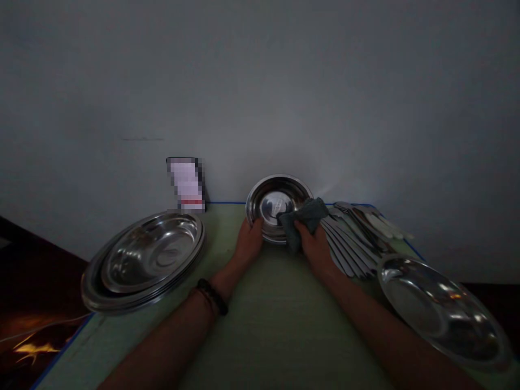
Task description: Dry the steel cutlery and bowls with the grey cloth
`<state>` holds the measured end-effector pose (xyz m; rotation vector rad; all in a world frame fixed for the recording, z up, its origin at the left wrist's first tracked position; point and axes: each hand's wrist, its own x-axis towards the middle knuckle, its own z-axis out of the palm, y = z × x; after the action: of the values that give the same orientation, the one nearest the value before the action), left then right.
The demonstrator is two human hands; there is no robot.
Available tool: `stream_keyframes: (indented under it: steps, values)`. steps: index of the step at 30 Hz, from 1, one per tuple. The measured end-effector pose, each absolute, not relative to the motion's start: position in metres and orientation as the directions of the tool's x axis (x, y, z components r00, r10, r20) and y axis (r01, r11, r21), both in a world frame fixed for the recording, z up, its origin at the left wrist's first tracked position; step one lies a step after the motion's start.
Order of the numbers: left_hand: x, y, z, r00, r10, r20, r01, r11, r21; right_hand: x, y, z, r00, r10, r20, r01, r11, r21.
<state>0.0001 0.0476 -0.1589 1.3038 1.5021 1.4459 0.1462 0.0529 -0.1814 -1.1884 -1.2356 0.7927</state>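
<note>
A shiny steel bowl [277, 187] is tilted up near the back of the table, its hollow side facing me. My left hand [248, 241] grips its lower left rim, the thumb over the inside edge. A dark grey-green cloth [311, 211] is bunched in my right hand [314, 246], closed around it at the bowl's lower right rim. Part of the cloth lies over that rim and hides it. Whether the bowl rests on the table or is held just above it, I cannot tell.
Stacked steel bowls [162, 254] stand at the left. Several pieces of cutlery [353, 244] lie fanned out at the right, some with white handles [385, 225]. Nearer on that side sits another steel bowl [442, 311]. A phone [187, 184] leans on the wall behind the green table [260, 325].
</note>
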Motion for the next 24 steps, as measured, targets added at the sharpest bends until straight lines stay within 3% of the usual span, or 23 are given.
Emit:
stream_keyframes:
  steps: [5, 13, 20, 24]
  values:
    - [-0.004, 0.046, -0.156, -0.278, 0.951, 0.135, 0.189, -0.083, 0.978, 0.144, 0.05, -0.173, 0.238, 0.959, 0.154, 0.075, 0.14, -0.987]
    - [0.003, 0.041, -0.154, -0.221, 0.962, 0.163, 0.254, -0.105, 0.961, 0.143, 0.057, -0.176, 0.203, 0.963, 0.176, 0.032, 0.173, -0.984]
    - [0.006, 0.034, -0.152, -0.089, 0.989, 0.12, 0.377, -0.078, 0.923, 0.161, 0.058, -0.174, -0.006, 0.997, -0.082, -0.339, -0.079, -0.937]
    - [0.008, 0.031, -0.151, -0.087, 0.991, 0.097, 0.377, -0.058, 0.924, 0.165, 0.054, -0.177, 0.011, 1.0, -0.003, -0.301, 0.0, -0.954]
